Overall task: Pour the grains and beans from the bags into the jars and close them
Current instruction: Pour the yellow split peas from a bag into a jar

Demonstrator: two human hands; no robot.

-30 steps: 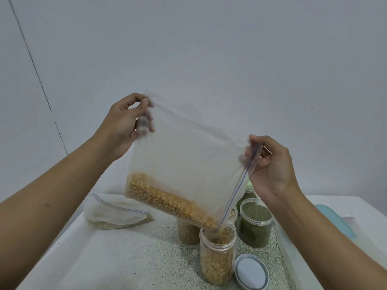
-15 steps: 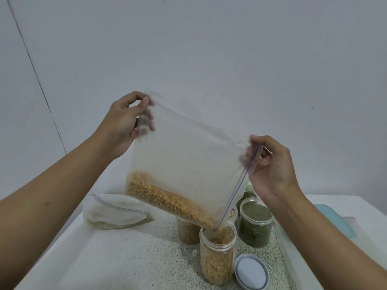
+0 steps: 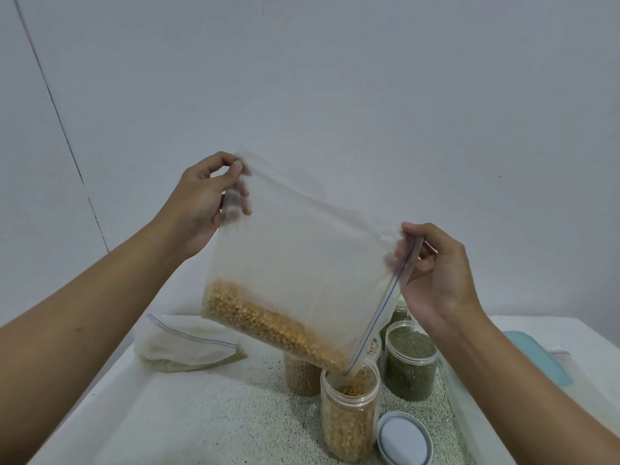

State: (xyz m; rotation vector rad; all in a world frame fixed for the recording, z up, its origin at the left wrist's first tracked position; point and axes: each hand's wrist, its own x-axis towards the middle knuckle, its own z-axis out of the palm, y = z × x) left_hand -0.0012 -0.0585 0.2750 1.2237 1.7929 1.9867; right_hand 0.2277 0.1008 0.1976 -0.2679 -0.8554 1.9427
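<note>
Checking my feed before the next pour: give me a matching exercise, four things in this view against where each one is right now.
Things
1. zip bag of yellow grains
2. jar of green beans
3. loose lid
4. second bag

Places
A. lying on the surface, at the left
B. lying flat at the right of the front jar
C. pinched by the left hand and the right hand, tilted, low corner at the front jar's mouth
D. standing upright behind the loose lid

Pairs: 1-C, 2-D, 3-B, 4-A
</note>
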